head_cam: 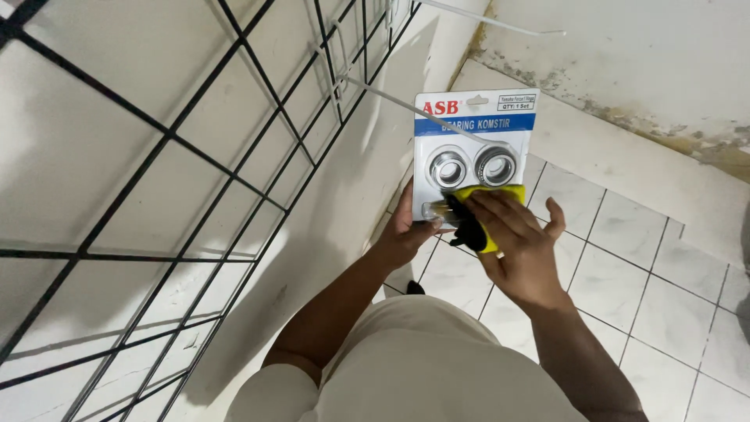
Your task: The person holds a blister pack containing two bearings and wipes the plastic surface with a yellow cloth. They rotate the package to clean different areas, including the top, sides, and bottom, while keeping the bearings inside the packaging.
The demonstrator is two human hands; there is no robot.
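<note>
My left hand (408, 230) grips the lower left edge of a flat blister pack (473, 148) with a white and blue card and two round metal bearing rings under clear plastic. My right hand (519, 246) presses a yellow and black cloth (476, 215) against the pack's lower front. The pack is held upright in front of me, above the floor. Its bottom part is hidden behind the cloth and my fingers.
A black wire grid panel (180, 141) stands against the white wall on the left, with white metal hooks (391, 98) sticking out toward the pack. White floor tiles (625, 273) lie below right. A stained white ledge (625, 133) runs along the far wall.
</note>
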